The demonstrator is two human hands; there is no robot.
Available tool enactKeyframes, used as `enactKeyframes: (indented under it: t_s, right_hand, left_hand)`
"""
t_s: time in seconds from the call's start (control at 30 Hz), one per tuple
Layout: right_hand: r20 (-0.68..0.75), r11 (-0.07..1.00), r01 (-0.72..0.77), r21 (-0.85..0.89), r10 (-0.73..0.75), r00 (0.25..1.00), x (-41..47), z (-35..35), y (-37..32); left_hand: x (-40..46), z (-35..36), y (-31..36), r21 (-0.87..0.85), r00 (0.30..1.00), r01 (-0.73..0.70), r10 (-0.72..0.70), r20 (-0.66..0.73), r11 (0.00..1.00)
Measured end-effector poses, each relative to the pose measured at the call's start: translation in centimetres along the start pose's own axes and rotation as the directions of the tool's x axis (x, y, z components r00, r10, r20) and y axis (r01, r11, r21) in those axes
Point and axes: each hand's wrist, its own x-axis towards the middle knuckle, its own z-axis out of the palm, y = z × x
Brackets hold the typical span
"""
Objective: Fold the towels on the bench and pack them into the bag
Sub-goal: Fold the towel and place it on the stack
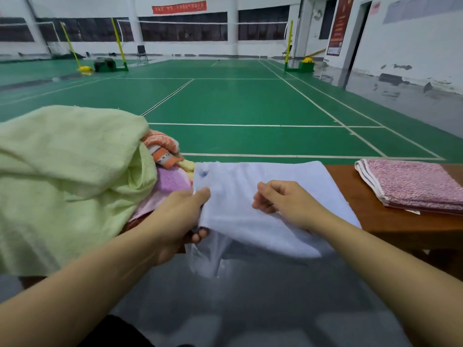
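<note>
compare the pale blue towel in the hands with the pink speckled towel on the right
The pale blue terry towel is plain, partly folded and held by both hands; the pink speckled towel has white striped edging, is neatly folded and lies untouched. Both rest on the brown wooden bench.

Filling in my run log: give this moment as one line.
stage: folding | left hand: pinches pale blue towel edge | right hand: on towel, grip unclear | folded pink towel: on wooden bench

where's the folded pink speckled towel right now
In the head view the folded pink speckled towel lies at the far right on the brown wooden bench, right of the pale blue towel both hands are handling.
</note>
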Motion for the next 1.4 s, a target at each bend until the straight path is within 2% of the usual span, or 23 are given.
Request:
enactKeyframes:
  t_s: [0.13,0.23,0.3,0.4,0.47,0.53,0.6,0.67,0.73,0.83,0.9,0.97,1.03,1.17,1.23,1.3,1.4]
  right_hand:
    - [0.017,0.998,0.034,-0.049,-0.033,0.999,-0.4,0.6,-0.2]
    - [0.021,0.963,0.09,-0.254,-0.088,0.996,-0.6,0.8,-0.5]
    - [0.024,0.942,0.109,-0.316,-0.107,0.994,-0.8,0.9,-0.6]
    - [0.013,0.924,0.123,-0.361,-0.127,0.992,-1.1,0.6,-0.6]
    - [-0.055,0.899,0.115,-0.423,-0.152,0.987,-1.2,0.0,-0.6]
    - [-0.166,0.873,0.047,-0.486,-0.145,0.975,-1.0,-0.9,-0.3]
    - [-0.261,0.833,-0.058,-0.55,-0.105,0.959,-0.8,-2.2,0.2]
    - [-0.338,0.75,-0.177,-0.637,-0.066,0.939,-0.7,-3.8,0.8]
    - [-0.404,0.618,-0.327,-0.715,0.016,0.915,-1.1,-5.7,1.2]
    - [-0.522,0.429,-0.527,-0.734,0.14,0.841,-1.9,-8.7,1.6]
    - [-0.557,0.403,-0.585,-0.704,0.198,0.806,-2.1,-10.0,1.4]
    - [-0.52,0.415,-0.585,-0.697,0.271,0.81,-1.9,-10.6,1.2]
    - [-0.498,0.454,-0.59,-0.667,0.317,0.807,-1.6,-10.9,0.8]
    - [-0.457,0.625,-0.56,-0.543,0.34,0.822,-1.7,-11.0,0.7]
    - [-0.459,0.754,-0.495,-0.432,0.289,0.84,-2.1,-11.0,1.3]
    - [-0.481,0.892,-0.396,-0.219,0.254,0.839,-2.4,-11.0,1.6]
    - [-0.535,0.972,-0.215,0.097,0.233,0.812,-2.6,-10.8,1.4]
  left_hand:
    - [-3.0,-1.6,-1.7,0.045,0.993,0.077,-0.081,0.089,0.996]
    - [-3.5,-2.1,-2.9,0.104,0.961,0.21,-0.225,0.16,0.972]
    - [-3.1,-2.5,-3.6,0.21,0.92,0.298,-0.339,0.198,0.931]
    - [-2.1,-3.4,-4.2,0.44,0.915,0.301,-0.386,0.115,0.846]
    - [-1.2,-3.9,-3.7,0.664,0.959,0.182,-0.279,0.041,0.726]
    - [0.1,-4.3,-2.5,0.828,1.0,0.027,-0.015,-0.022,0.56]
    - [2.1,-4.3,-1.4,0.886,0.953,-0.053,0.288,-0.092,0.46]
    - [4.4,-3.6,-0.9,0.883,0.879,-0.086,0.453,-0.151,0.461]
    - [6.6,-2.9,-1.3,0.889,0.861,-0.08,0.481,-0.167,0.451]
    - [8.4,-2.2,-2.5,0.896,0.878,-0.031,0.44,-0.188,0.443]
    - [8.8,-1.9,-2.3,0.896,0.882,-0.023,0.432,-0.191,0.444]
    - [8.9,-1.6,-1.8,0.909,0.896,-0.018,0.41,-0.169,0.415]
    - [9.3,-1.3,-1.7,0.901,0.906,-0.034,0.393,-0.155,0.432]
    - [10.0,-1.5,-2.1,0.756,0.901,-0.102,0.382,-0.206,0.647]
    - [10.2,-2.0,-1.9,0.603,0.881,-0.185,0.403,-0.249,0.776]
    - [10.2,-2.1,-1.8,0.383,0.857,-0.288,0.415,-0.306,0.877]
    - [10.2,-1.8,-1.5,0.099,0.821,-0.423,0.428,-0.377,0.901]
